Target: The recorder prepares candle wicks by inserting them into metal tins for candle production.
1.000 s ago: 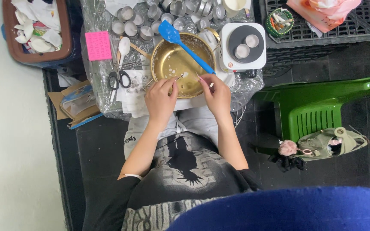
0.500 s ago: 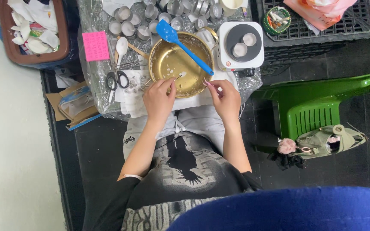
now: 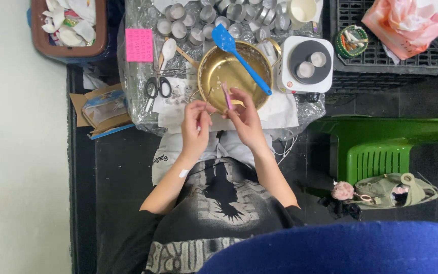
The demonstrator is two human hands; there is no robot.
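Both hands have drawn closer together since the earlier frame and now meet over the near rim of the bowl. Closest to the body, the left hand (image 3: 194,128) has its grip closed on something thin and pale, too small to tell apart. Just to its right, almost touching, the right hand (image 3: 244,117) pinches a slim pink stick (image 3: 226,96) near its lower end. That stick's long axis runs up and away from the right grip, its free tip pointing over the round golden metal bowl (image 3: 231,71), which sits directly beyond both grips on the plastic-covered surface (image 3: 290,109). The right hand is the nearer one to the bowl's middle. Farther on and to the right of the grips, a blue silicone spatula (image 3: 242,58) lies slantwise across the bowl, and beyond that stands a white electric hotplate (image 3: 305,63). Left of the left grip lie black-handled scissors (image 3: 157,87).
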